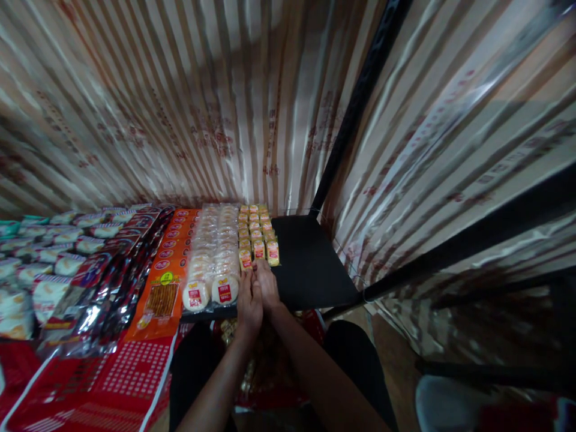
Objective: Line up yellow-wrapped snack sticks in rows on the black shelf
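Observation:
My left hand (249, 303) and my right hand (266, 287) are close together at the front of a block of small yellow-wrapped snack packs (258, 249). Between my fingertips is the front yellow snack pack (245, 260) of the left column. My fingers look closed on its near end, though the hands partly hide it. The packs stand in three columns on a black shelf (310, 264). Just left of my left hand are two rows of round white crackers (224, 289) in clear wrappers with red labels.
Farther left lie an orange snack bag (164, 276), dark shiny packets (119, 279) and several white-and-red bags (49, 294). A black upright post (346, 129) rises at the shelf's back right corner. Printed plastic sheeting (256, 108) hangs behind. An opened red bag (274, 384) with gold-wrapped pieces sits between my knees.

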The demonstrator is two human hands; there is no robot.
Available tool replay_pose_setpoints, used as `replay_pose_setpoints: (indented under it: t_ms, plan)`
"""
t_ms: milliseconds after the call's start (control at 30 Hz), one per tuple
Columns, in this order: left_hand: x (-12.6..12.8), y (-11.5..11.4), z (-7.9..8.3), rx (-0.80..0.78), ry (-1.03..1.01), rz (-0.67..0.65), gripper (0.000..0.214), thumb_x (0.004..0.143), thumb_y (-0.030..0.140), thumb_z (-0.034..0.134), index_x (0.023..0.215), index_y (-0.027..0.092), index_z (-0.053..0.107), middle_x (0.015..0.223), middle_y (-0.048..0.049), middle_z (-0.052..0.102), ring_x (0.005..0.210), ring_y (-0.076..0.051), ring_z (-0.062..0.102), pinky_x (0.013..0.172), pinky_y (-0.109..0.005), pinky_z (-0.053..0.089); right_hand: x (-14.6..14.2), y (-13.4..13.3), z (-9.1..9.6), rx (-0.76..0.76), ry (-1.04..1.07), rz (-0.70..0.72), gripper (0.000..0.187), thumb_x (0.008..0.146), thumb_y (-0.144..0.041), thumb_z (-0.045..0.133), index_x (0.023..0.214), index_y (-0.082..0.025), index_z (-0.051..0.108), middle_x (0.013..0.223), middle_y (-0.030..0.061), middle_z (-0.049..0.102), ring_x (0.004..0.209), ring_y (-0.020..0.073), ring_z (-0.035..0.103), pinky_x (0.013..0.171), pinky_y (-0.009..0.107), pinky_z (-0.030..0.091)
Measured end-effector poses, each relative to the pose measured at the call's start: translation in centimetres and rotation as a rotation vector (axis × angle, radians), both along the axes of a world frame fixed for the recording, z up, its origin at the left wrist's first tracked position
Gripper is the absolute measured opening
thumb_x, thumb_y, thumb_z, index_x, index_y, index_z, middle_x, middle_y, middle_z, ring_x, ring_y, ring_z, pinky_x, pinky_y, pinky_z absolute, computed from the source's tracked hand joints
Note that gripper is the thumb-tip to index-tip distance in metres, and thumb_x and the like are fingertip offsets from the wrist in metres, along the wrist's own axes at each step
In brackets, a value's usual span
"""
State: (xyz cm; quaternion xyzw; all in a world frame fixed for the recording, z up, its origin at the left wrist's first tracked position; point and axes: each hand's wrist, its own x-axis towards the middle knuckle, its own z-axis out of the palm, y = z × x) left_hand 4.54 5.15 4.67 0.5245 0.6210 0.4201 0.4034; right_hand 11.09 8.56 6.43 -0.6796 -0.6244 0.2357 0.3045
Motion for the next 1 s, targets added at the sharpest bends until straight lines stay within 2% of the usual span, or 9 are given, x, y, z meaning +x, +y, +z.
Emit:
replay_pose_setpoints:
  t_ms: [333,500,600,733,800,867,933,1000]
  plan:
    - [0.4,0.6,0.9,-0.028,-0.024,-0.030,0.051,0.087,0.033,0.034,0.133,0.011,0.039,0.144,-0.0110,0.035,0.134,-0.018,0.029,0.113,-0.033,0.019,0.5,-0.2,-2.3,0.135,0.112,0.053,0.023,0.086,-0.019,0.038,0.101,-0.020,0.056,0.099,0.0073,0.056,0.084,0.0160,0.058,0.076,0.027,0.048]
    - [0.1,0.7,1.1,0.049,0.055,-0.046,0.044,0.086,0.028,0.034,0.122,0.009,0.050,0.138,-0.0135,0.043,0.132,-0.020,0.033,0.112,-0.035,0.021,0.5,-1.0,-2.2,0.143,0.036,0.061,0.029,0.085,-0.016,0.039,0.107,-0.020,0.057,0.102,0.0075,0.058,0.088,0.0164,0.057,0.079,0.027,0.048]
    - [0.1,-0.4,1.2,0.117,0.113,-0.038,0.038,0.085,0.026,0.035,0.112,0.010,0.056,0.124,-0.0142,0.055,0.120,-0.021,0.046,0.106,-0.036,0.031,1.2,-3.1,-2.3,0.201,0.010,0.009,0.030,0.086,-0.016,0.037,0.108,-0.019,0.058,0.103,0.0084,0.059,0.090,0.0168,0.057,0.081,0.027,0.047]
    - [0.3,-4.4,0.7,0.121,0.130,-0.082,0.031,0.085,0.024,0.035,0.101,0.014,0.060,0.103,-0.0100,0.065,0.096,-0.018,0.059,0.091,-0.032,0.045,3.2,-8.1,-3.7,0.325,0.070,-0.010,0.030,0.088,-0.019,0.033,0.096,-0.019,0.062,0.092,0.0072,0.062,0.088,0.0166,0.057,0.082,0.028,0.046]
    - [0.4,-6.6,-0.2,0.083,0.152,-0.158,0.029,0.084,0.020,0.035,0.097,0.017,0.060,0.100,-0.0076,0.065,0.094,-0.016,0.059,0.089,-0.030,0.045,4.4,-10.7,-5.1,0.248,0.078,-0.011,0.030,0.089,-0.021,0.033,0.094,-0.019,0.062,0.091,0.0075,0.064,0.090,0.0175,0.058,0.083,0.030,0.046]
    - [0.5,-8.2,-1.7,0.013,0.195,-0.254,0.030,0.082,0.016,0.035,0.098,0.018,0.060,0.102,-0.0068,0.066,0.096,-0.016,0.059,0.090,-0.030,0.044,5.4,-12.6,-6.8,0.061,0.062,-0.072,0.028,0.087,-0.019,0.036,0.098,-0.016,0.061,0.099,0.0110,0.064,0.097,0.0196,0.057,0.088,0.032,0.044]
    - [0.7,-9.0,-3.5,-0.137,0.258,-0.323,0.032,0.080,0.012,0.037,0.102,0.017,0.060,0.105,-0.0079,0.066,0.099,-0.017,0.059,0.092,-0.031,0.043,6.2,-13.5,-8.5,-0.209,0.061,-0.118,0.031,0.083,-0.015,0.039,0.109,-0.014,0.058,0.110,0.0134,0.062,0.105,0.0206,0.056,0.092,0.032,0.042]
    - [0.8,-9.1,-5.4,-0.362,0.318,-0.349,0.033,0.077,0.010,0.041,0.103,0.016,0.061,0.104,-0.0099,0.067,0.100,-0.019,0.060,0.092,-0.032,0.043,6.6,-13.6,-9.9,-0.417,0.063,-0.153,0.033,0.081,-0.013,0.041,0.109,-0.012,0.058,0.107,0.0151,0.064,0.102,0.0220,0.059,0.089,0.033,0.044]
